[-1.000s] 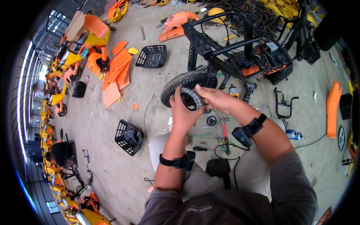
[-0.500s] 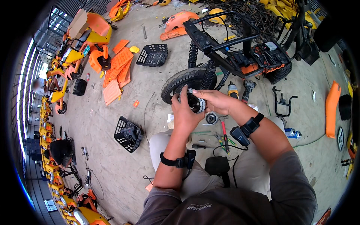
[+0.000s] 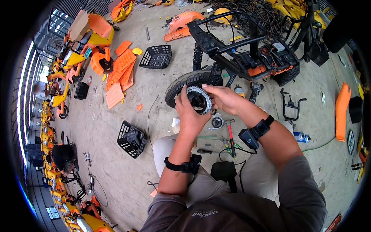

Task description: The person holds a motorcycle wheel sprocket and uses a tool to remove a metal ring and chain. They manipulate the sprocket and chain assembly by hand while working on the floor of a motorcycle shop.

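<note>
Between my two hands sits a sprocket, a round black part with a silver toothed or chain-like rim. My left hand wraps its left side, with the fingers at the rim. On the right edge, my right hand grips it with the thumb on top; its other fingers are partly hidden. The part is held in front of the black rear wheel of a stripped scooter frame. Just below my right hand, a similar smaller toothed part lies on the floor.
Near my knees lie a red-handled hammer, pliers and a screwdriver. Beyond my right hand stand a cordless impact wrench and a yellow power tool. A black basket holding a dark tool is at left.
The sprocket has turned so its round face shows more fully. My right hand's thumb has shifted right along the rim, and my left fingers have drawn lower.
</note>
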{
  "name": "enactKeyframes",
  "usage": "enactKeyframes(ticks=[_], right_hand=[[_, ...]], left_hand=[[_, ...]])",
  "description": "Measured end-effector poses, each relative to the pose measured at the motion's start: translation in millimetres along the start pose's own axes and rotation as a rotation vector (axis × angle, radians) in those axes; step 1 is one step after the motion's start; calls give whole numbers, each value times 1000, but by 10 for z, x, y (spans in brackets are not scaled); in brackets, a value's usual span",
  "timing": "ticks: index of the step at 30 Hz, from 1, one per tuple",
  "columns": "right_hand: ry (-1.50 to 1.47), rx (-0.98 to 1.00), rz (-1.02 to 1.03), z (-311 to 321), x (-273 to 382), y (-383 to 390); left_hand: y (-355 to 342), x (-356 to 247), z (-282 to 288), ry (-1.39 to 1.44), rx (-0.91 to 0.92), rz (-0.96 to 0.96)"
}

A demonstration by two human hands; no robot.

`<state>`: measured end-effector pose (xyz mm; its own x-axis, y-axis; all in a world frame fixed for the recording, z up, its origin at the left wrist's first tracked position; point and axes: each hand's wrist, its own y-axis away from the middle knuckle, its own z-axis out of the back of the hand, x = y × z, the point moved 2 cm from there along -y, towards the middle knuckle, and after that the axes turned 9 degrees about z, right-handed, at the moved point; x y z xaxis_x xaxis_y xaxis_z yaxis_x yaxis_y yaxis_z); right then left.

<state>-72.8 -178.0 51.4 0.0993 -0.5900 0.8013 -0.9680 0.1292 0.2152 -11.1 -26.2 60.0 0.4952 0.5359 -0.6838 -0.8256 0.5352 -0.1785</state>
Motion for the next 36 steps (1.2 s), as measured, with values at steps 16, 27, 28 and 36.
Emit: enactKeyframes(ticks=[16,27,28,36], right_hand=[[-78,2,-25,142,62,-330],[-124,-23,11,228,58,-483],[-132,-27,8,262,45,-486],[-159,-38,47,184,15,-335]], left_hand=[[-327,29,-97,28,-15,-8],[-460,33,-143,81,21,-8],[-460,34,-148,84,21,-11],[-340,93,-97,229,46,-9]])
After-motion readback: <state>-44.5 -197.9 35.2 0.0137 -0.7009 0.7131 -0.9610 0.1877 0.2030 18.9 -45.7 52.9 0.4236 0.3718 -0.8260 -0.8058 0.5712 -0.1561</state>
